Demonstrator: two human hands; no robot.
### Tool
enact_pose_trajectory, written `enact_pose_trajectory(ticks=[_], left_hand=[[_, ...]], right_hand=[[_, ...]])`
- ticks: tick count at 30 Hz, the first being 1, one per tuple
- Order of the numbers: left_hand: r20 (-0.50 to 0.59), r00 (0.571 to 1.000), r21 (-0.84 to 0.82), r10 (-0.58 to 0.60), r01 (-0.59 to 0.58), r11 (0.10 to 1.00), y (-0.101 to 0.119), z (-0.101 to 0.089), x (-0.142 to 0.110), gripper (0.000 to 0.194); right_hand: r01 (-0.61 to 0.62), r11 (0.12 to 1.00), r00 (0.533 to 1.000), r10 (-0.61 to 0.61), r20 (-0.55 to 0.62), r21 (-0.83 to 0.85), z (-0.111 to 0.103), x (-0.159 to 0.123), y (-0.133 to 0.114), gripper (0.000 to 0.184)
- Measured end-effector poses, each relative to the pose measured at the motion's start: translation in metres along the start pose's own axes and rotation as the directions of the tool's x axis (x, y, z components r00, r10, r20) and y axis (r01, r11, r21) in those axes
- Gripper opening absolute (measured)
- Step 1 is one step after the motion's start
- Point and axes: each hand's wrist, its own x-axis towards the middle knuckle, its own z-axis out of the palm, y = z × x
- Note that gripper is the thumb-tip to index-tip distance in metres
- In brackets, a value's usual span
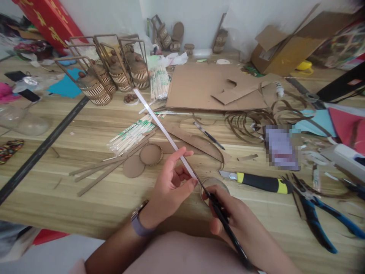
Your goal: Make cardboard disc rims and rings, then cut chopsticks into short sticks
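Note:
A long, narrow white strip [163, 130] runs diagonally over the table toward me. My left hand [173, 186], with a watch on its wrist, grips it near the lower end between thumb and fingers. In my right hand [230, 213] is a slim black tool [225, 224], its dark thin tip meeting the strip beside my left thumb. The tool's exact kind is hard to make out. Beneath the hands shows part of a round clear object [221, 184]. A cardboard disc [133, 166] and a rimmed cardboard disc [151, 154] lie left of them.
A utility knife [256, 182] and blue-handled pliers [316, 213] lie at right. Beyond are a pen [209, 135], coiled cardboard strips [242, 123] and a cardboard sheet [196, 87]. Packaged sticks [137, 133] and several small lidded baskets [97, 89] stand or lie left.

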Motion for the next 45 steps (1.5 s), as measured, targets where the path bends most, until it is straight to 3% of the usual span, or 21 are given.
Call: enact_pose_trajectory(ticks=[8,14,21,27,32,40,45], left_hand=[[0.004,1.000,0.027,-0.013,0.013,1.000,0.000,0.000,0.000,0.059],[-0.009,0.998,0.015,-0.057,0.057,0.998,0.004,0.002,0.002,0.059],[-0.023,0.995,0.035,-0.094,0.095,0.995,0.005,0.002,0.003,0.061],[-0.021,0.995,0.030,-0.100,0.100,0.994,0.004,0.001,0.003,0.062],[-0.029,0.994,0.045,-0.109,0.110,0.993,0.004,0.001,0.004,0.062],[-0.026,0.994,0.043,-0.109,0.110,0.993,0.003,0.001,0.003,0.062],[-0.098,0.994,0.089,-0.049,0.058,0.994,0.003,-0.003,0.006,0.047]], right_hand=[[0.021,0.999,1.000,-0.021,0.005,0.025,0.000,0.001,0.003,0.036],[-0.027,0.999,1.000,0.027,-0.004,0.018,0.002,0.001,0.002,0.028],[-0.012,0.999,1.000,0.011,-0.013,-0.042,0.003,0.002,0.008,0.047],[0.019,0.995,1.000,-0.021,-0.013,-0.097,0.006,-0.001,0.022,0.046],[0.031,0.997,0.999,-0.033,-0.030,-0.069,0.007,0.000,0.025,0.057],[0.018,0.998,0.999,-0.019,-0.030,-0.055,0.007,0.002,0.027,0.048],[0.025,0.996,0.995,-0.033,-0.091,-0.081,0.008,0.005,0.019,0.056]])
